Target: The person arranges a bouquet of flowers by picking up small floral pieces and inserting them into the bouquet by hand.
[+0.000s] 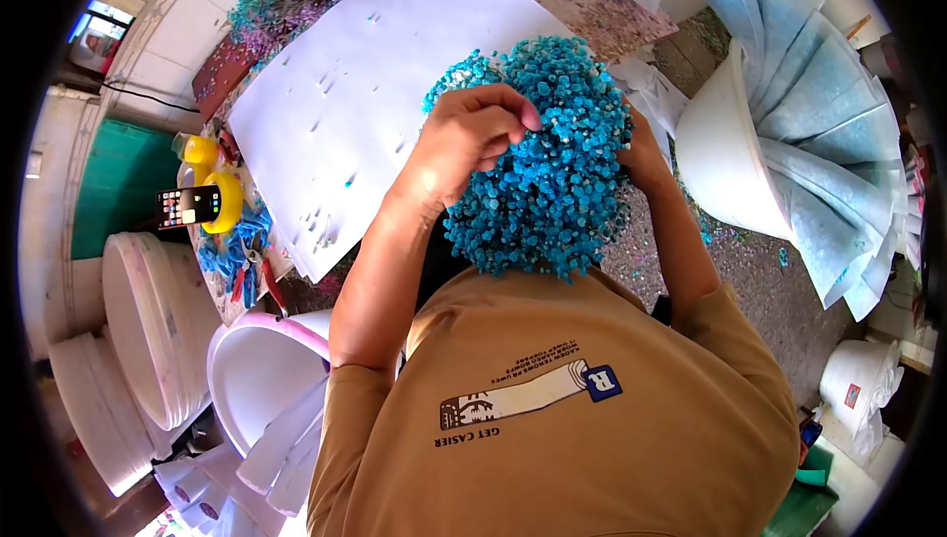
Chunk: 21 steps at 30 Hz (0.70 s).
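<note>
A large round bunch of blue-dyed baby's breath (pixel 552 162) is in front of my chest, its small blooms packed close with a few paler ones among them. My right hand (pixel 643 150) holds the bunch at its right side, with most of the fingers hidden behind the blooms. Over the upper left of the flowers, my left hand (pixel 472 138) is closed in a pinch, thumb and fingers curled together. Whatever those fingertips hold is too small to make out. The stems are out of sight beneath the flower heads.
A big white paper sheet (pixel 385 73) with scattered petals covers the table. Purple and teal dried flowers (pixel 296 0) lie behind it. A phone (pixel 188 207) and yellow tape (pixel 225 204) are at left, above a white bucket (pixel 258 379). At right, a white tub (pixel 725 157) holds pale-blue wrapping sheets (pixel 824 113).
</note>
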Motion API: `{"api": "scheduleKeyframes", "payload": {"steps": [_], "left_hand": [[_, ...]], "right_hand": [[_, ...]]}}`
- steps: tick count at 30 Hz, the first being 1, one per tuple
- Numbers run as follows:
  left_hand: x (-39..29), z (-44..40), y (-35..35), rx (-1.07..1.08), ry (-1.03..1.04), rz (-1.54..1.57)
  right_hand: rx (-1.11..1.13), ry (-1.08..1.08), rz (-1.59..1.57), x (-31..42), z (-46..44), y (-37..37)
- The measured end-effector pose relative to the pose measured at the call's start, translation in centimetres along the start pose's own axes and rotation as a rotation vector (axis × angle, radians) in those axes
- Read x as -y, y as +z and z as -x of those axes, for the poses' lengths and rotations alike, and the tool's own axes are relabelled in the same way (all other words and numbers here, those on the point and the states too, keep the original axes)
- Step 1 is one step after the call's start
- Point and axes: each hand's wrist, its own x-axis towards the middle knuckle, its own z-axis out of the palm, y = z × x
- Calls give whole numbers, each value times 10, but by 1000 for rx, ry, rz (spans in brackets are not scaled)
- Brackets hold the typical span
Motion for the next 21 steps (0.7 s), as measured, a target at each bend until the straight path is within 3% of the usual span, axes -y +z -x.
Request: {"api": "scheduleKeyframes", "payload": {"steps": [2,4,6,11,13,14,16,18,21], "left_hand": [[-1,3,12,-62,129,-526],[6,2,13,-64,232,-700],[10,7,20,-150,369,-1079],[23,3,20,-198,466,-1205],[23,3,22,-221,446,-784],[20,2,20,-219,445,-784],[13,0,13,-94,72,33],[10,-1,11,-44,55,122],[14,-6,11,-10,29,2]], "right_hand": [[0,1,-26,1,1,0],[4,9,-76,2,1,1],[3,8,-61,6,1,2],[5,1,-15,6,0,1],[-6,23,-25,5,0,1],[-8,24,-25,5,0,0],[-2,22,19,6,1,0],[-10,27,22,0,-1,0],[-6,31,5,1,0,-1]]}}
